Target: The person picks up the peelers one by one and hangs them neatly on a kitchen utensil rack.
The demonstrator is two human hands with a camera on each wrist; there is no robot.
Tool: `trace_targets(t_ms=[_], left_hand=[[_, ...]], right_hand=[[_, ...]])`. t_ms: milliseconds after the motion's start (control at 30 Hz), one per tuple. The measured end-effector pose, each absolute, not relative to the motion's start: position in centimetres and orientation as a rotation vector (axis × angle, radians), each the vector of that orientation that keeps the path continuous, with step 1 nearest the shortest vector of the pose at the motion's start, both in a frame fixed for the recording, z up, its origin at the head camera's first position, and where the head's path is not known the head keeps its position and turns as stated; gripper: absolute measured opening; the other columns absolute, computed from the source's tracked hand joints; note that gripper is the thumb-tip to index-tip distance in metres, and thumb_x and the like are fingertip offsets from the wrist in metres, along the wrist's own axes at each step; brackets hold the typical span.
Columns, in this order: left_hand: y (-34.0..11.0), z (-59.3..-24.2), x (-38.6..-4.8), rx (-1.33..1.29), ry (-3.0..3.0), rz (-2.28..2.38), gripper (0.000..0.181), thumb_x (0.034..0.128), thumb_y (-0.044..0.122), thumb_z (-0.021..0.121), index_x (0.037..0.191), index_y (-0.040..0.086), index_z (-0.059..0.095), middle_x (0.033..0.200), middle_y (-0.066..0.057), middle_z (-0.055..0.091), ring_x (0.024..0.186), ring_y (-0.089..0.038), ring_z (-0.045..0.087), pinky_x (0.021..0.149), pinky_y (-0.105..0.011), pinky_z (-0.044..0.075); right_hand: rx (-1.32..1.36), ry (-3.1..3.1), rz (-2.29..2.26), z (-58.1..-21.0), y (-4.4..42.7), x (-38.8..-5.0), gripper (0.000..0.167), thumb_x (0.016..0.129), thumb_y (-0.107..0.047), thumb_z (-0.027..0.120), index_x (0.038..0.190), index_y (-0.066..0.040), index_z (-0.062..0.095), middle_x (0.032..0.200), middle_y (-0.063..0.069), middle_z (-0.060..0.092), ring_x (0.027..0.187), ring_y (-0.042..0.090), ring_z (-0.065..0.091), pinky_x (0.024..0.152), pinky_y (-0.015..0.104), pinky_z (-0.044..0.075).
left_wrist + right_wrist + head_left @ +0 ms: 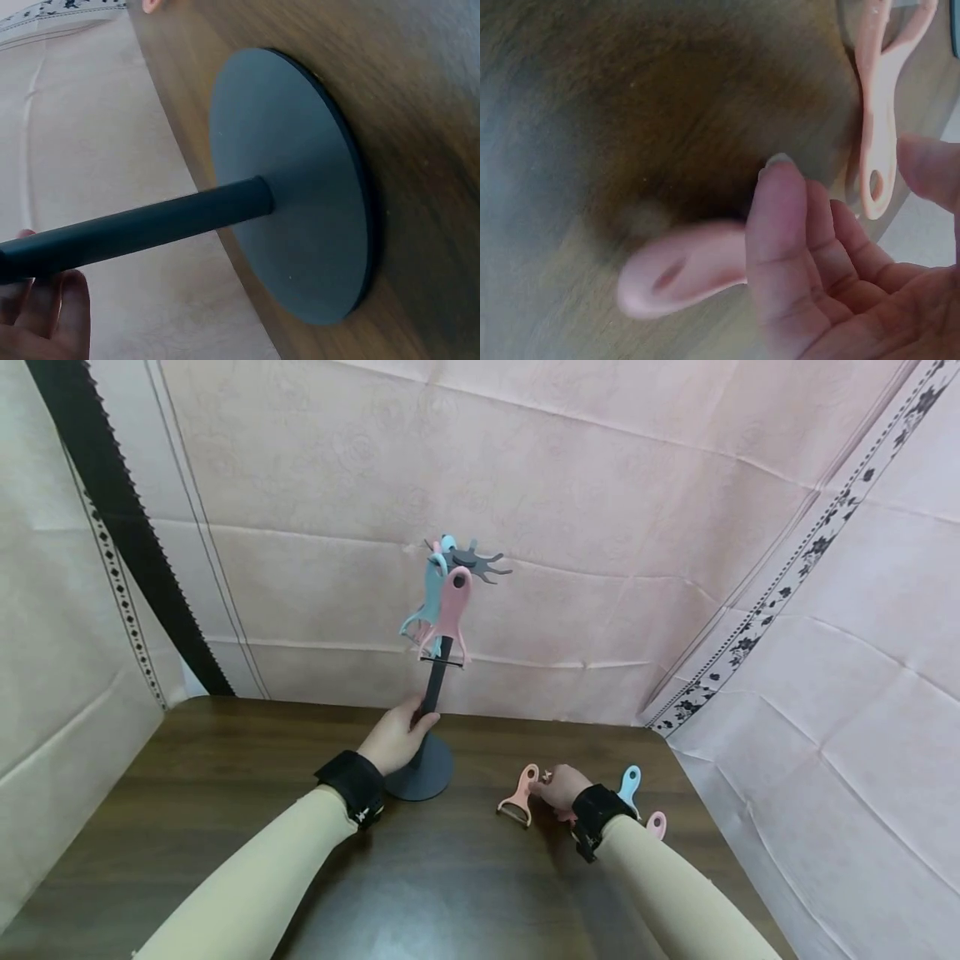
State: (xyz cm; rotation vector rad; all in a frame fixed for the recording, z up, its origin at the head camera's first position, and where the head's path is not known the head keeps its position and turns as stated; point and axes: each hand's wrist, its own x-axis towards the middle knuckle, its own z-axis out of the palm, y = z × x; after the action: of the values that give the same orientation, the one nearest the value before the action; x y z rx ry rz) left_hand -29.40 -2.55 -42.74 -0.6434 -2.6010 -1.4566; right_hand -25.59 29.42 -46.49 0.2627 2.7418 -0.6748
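A dark grey stand with a round base point(422, 770) carries pink and light blue peelers on its hooked top; a pink peeler point(454, 597) hangs in front, a blue peeler point(432, 589) beside it. My left hand point(397, 739) grips the pole point(150, 225) above the base. Low over the table, my right hand point(564, 789) is beside a peach peeler point(520, 795). In the right wrist view, a gap parts thumb from fingers, with the peach peeler point(879, 127) seen beyond it. A pink peeler point(686, 266) lies partly hidden behind the fingers; contact cannot be told.
Right of the right wrist lie a light blue peeler point(631, 783) and a pink peeler point(657, 824), partly covered by the forearm. The brown wooden table point(450, 877) meets pale cloth point(570, 610) hanging at its back and sides. A dark strip point(135, 527) slants down at left.
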Motion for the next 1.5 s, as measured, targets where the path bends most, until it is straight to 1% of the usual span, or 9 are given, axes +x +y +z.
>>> trace_targets(t_ms=[167,333,500,767,1067,1200,1300,1400,1500], left_hand=[[-2.2,-43.9,-29.8,-0.620,-2.545,-1.386,0.022,0.1017,0.027,0.052,0.111,0.008,0.058,0.098,-0.007,0.064,0.085,-0.022,0.059,0.075,-0.040,0.048],[-1.9,-44.1,-29.6,-0.596,-2.529,-1.352,0.021,0.1016,0.028,0.051,0.105,0.009,0.057,0.091,-0.006,0.063,0.078,-0.022,0.056,0.070,-0.038,0.047],[-2.0,-43.8,-29.5,-0.569,-2.526,-1.339,0.020,0.1013,0.027,0.052,0.103,0.008,0.057,0.089,-0.006,0.063,0.077,-0.022,0.055,0.069,-0.038,0.046],[-1.9,-44.2,-30.0,-0.547,-2.522,-1.343,0.027,0.1012,0.033,0.050,0.108,0.008,0.058,0.094,-0.006,0.065,0.080,-0.021,0.058,0.072,-0.039,0.047],[-1.9,-44.4,-29.9,-0.555,-2.517,-1.366,0.025,0.1013,0.031,0.051,0.109,0.008,0.058,0.101,-0.007,0.069,0.090,-0.021,0.064,0.076,-0.041,0.050],[-2.0,-44.2,-29.8,-0.556,-2.535,-1.366,0.023,0.1019,0.029,0.051,0.108,0.009,0.057,0.104,-0.007,0.069,0.093,-0.021,0.065,0.077,-0.041,0.050],[-2.1,-44.0,-29.7,-0.550,-2.546,-1.363,0.022,0.1022,0.029,0.050,0.108,0.009,0.057,0.104,-0.007,0.069,0.094,-0.021,0.065,0.078,-0.042,0.050],[-2.1,-43.9,-29.6,-0.547,-2.560,-1.359,0.021,0.1024,0.028,0.050,0.108,0.009,0.056,0.105,-0.007,0.069,0.096,-0.022,0.065,0.079,-0.042,0.050],[-2.1,-43.8,-29.6,-0.545,-2.577,-1.366,0.019,0.1024,0.027,0.050,0.107,0.010,0.056,0.106,-0.007,0.069,0.098,-0.022,0.065,0.081,-0.043,0.050]], right_hand=[[0.311,2.755,-0.638,-46.5,28.6,-25.2,0.049,0.093,-0.038,0.062,0.055,-0.012,0.043,0.053,0.004,0.048,0.044,0.017,0.057,0.045,0.030,0.051],[0.321,2.771,-0.576,-46.4,27.6,-24.8,0.041,0.092,-0.035,0.062,0.071,0.000,0.057,0.057,0.008,0.054,0.042,0.017,0.058,0.043,0.028,0.050],[0.332,2.790,-0.582,-47.1,27.0,-24.7,0.041,0.091,-0.031,0.066,0.061,-0.006,0.052,0.051,0.003,0.047,0.042,0.016,0.055,0.042,0.028,0.049],[0.380,2.776,-0.736,-48.0,27.9,-25.3,0.031,0.089,-0.023,0.071,0.072,-0.002,0.056,0.082,0.015,0.060,0.048,0.017,0.060,0.046,0.028,0.051],[0.406,2.748,-0.767,-47.6,27.7,-25.3,0.038,0.089,-0.035,0.070,0.084,0.002,0.059,0.074,0.010,0.057,0.052,0.018,0.059,0.048,0.030,0.052],[0.395,2.769,-0.709,-47.6,27.4,-25.3,0.043,0.085,-0.036,0.075,0.095,0.003,0.060,0.061,0.005,0.055,0.046,0.015,0.051,0.043,0.026,0.044],[0.374,2.778,-0.650,-47.4,27.2,-25.6,0.047,0.085,-0.036,0.075,0.102,0.006,0.061,0.058,0.003,0.054,0.047,0.014,0.047,0.047,0.025,0.038],[0.352,2.769,-0.625,-47.3,27.0,-25.8,0.042,0.085,-0.034,0.074,0.095,0.005,0.065,0.059,0.003,0.054,0.051,0.015,0.047,0.052,0.025,0.036],[0.304,2.765,-0.633,-47.4,27.2,-25.8,0.035,0.087,-0.032,0.072,0.072,-0.002,0.065,0.055,0.000,0.051,0.050,0.015,0.045,0.051,0.025,0.034]])
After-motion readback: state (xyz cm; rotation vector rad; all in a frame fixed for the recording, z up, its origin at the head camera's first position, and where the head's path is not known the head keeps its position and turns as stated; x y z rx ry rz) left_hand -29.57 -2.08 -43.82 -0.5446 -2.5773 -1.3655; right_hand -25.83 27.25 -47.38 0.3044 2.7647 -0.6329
